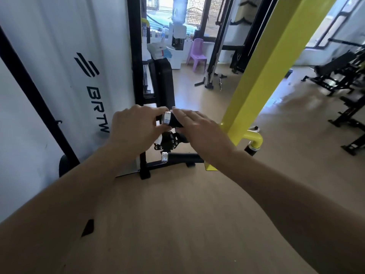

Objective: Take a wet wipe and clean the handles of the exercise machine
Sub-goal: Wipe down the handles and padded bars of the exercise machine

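A black handle with a silver end ring point(169, 119) sticks out from the exercise machine at the middle of the view. My left hand point(136, 127) pinches the ring end of this handle between thumb and fingers, and a scrap of white wipe point(159, 138) shows under the palm. My right hand point(194, 125) lies over the black grip with its fingers straight. A second black handle with a silver ring point(177, 156) hangs lower, below both hands.
The white machine shroud point(65, 76) with black lettering fills the left. A yellow post point(262, 72) slants up on the right, with a yellow elbow point(254, 139) at its foot. Black benches point(339, 76) stand far right. A purple chair point(196, 54) and water dispenser point(178, 26) are at the back.
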A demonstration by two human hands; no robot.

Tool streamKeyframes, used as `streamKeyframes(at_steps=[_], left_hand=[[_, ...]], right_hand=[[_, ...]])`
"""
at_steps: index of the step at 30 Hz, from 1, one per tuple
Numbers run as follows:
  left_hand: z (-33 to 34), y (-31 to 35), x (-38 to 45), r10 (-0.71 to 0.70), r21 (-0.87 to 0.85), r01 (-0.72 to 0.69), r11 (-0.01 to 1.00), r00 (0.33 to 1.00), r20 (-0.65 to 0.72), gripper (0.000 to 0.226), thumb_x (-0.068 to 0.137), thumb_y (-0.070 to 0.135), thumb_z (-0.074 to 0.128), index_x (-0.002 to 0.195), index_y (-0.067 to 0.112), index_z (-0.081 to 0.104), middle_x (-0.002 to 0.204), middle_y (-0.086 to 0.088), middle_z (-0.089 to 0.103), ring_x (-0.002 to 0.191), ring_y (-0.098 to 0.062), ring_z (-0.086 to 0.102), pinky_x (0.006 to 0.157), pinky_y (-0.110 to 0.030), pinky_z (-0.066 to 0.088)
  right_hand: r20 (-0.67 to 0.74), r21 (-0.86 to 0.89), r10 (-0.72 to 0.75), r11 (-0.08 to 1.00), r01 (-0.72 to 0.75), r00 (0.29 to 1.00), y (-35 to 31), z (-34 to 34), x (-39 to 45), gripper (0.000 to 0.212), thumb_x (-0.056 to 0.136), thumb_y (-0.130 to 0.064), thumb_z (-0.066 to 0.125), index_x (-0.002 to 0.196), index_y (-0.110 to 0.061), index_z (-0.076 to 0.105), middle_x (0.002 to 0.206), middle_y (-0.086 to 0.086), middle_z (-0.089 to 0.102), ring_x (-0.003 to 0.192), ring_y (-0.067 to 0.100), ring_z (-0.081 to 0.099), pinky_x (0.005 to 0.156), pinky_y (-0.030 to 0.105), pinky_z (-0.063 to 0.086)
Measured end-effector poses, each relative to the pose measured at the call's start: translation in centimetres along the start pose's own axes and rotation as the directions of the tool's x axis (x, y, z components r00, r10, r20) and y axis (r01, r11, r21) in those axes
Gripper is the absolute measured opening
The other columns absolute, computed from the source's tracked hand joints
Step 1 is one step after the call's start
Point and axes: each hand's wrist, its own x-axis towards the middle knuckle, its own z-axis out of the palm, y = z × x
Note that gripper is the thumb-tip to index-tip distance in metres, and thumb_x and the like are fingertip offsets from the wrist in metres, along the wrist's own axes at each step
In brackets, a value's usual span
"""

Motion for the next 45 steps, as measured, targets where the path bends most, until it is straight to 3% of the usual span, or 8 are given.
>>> streamKeyframes(at_steps=[3, 7, 16, 24, 27, 38, 42, 45], left_hand=[[-0.1, 0.2, 0.0, -0.034, -0.008, 0.034, 0.999, 0.999, 0.019, 0.037, 0.090, 0.063, 0.056, 0.120, 0.043, 0.065, 0.073, 0.008, 0.057, 0.072, -0.018, 0.054, 0.069, -0.033, 0.046], [0.0, 0.6, 0.1, -0.064, -0.041, 0.065, 0.997, 0.998, 0.030, 0.035, 0.091, 0.058, 0.059, 0.121, 0.041, 0.066, 0.075, 0.010, 0.053, 0.074, -0.016, 0.050, 0.069, -0.031, 0.039], [0.3, 0.5, 0.4, -0.060, -0.006, 0.060, 0.998, 0.998, 0.011, 0.042, 0.091, 0.064, 0.053, 0.127, 0.044, 0.062, 0.081, 0.009, 0.065, 0.075, -0.015, 0.057, 0.066, -0.029, 0.036], [0.4, 0.3, 0.5, -0.101, 0.003, 0.101, 0.995, 0.994, 0.046, 0.042, 0.090, 0.062, 0.056, 0.129, 0.047, 0.059, 0.090, 0.006, 0.073, 0.083, -0.020, 0.067, 0.072, -0.033, 0.047], [0.7, 0.4, 0.4, -0.105, -0.017, 0.106, 0.994, 0.993, 0.052, 0.043, 0.091, 0.060, 0.056, 0.131, 0.045, 0.058, 0.088, 0.005, 0.072, 0.082, -0.021, 0.066, 0.074, -0.035, 0.051], [0.5, 0.9, 0.7, -0.050, 0.061, 0.050, 0.997, 0.999, 0.003, 0.034, 0.092, 0.057, 0.057, 0.123, 0.045, 0.064, 0.088, 0.004, 0.071, 0.081, -0.020, 0.066, 0.065, -0.030, 0.042], [0.3, 1.0, 0.3, -0.071, 0.024, 0.071, 0.997, 0.997, 0.008, 0.039, 0.091, 0.060, 0.057, 0.127, 0.044, 0.061, 0.096, 0.004, 0.073, 0.089, -0.021, 0.067, 0.070, -0.031, 0.043], [0.1, 1.2, 0.3, -0.073, 0.021, 0.073, 0.997, 0.997, 0.010, 0.038, 0.091, 0.057, 0.059, 0.125, 0.041, 0.064, 0.094, 0.005, 0.072, 0.085, -0.019, 0.065, 0.069, -0.030, 0.039]], right_hand=[[0.131, -0.141, 0.024, 0.990, -0.005, 0.991, 1.5, -2.0, -0.7, 0.060, 0.100, -0.026, 0.059, 0.153, -0.010, 0.036, 0.145, 0.006, 0.055, 0.133, 0.028, 0.053, 0.107, 0.038, 0.042], [0.154, -0.256, 0.133, 0.962, -0.090, 0.979, 2.6, -2.0, -1.2, 0.032, 0.105, -0.020, 0.045, 0.133, -0.004, 0.049, 0.113, 0.012, 0.065, 0.101, 0.029, 0.065, 0.074, 0.034, 0.045], [0.019, 0.008, -0.059, 0.998, 0.059, 0.998, 1.4, 1.1, 1.5, 0.037, 0.100, -0.038, 0.055, 0.122, -0.008, 0.052, 0.104, 0.009, 0.060, 0.094, 0.027, 0.059, 0.084, 0.037, 0.046], [0.416, 0.002, 0.082, 0.996, -0.091, 0.906, 3.1, -3.4, 0.5, 0.050, 0.102, -0.040, 0.052, 0.141, -0.018, 0.033, 0.128, 0.006, 0.056, 0.115, 0.027, 0.054, 0.092, 0.046, 0.047], [0.344, -0.114, 0.102, 0.991, -0.066, 0.933, 2.8, -2.8, 0.2, 0.027, 0.103, -0.013, 0.042, 0.130, -0.014, 0.037, 0.108, 0.010, 0.056, 0.097, 0.030, 0.057, 0.073, 0.041, 0.044], [0.129, 0.076, -0.167, 0.984, 0.158, 0.977, 1.4, -0.4, 2.4, 0.034, 0.104, -0.038, 0.047, 0.121, -0.008, 0.047, 0.104, 0.007, 0.058, 0.091, 0.023, 0.056, 0.076, 0.032, 0.040], [0.316, 0.134, -0.107, 0.989, 0.068, 0.943, 2.0, -2.6, 1.9, 0.056, 0.098, -0.052, 0.052, 0.138, -0.015, 0.038, 0.123, 0.005, 0.058, 0.110, 0.024, 0.057, 0.088, 0.038, 0.047], [0.464, -0.102, 0.019, 0.994, 0.032, 0.886, 3.6, -4.6, 1.2, 0.035, 0.101, -0.020, 0.052, 0.134, -0.015, 0.041, 0.120, 0.004, 0.061, 0.105, 0.024, 0.058, 0.078, 0.037, 0.050]])
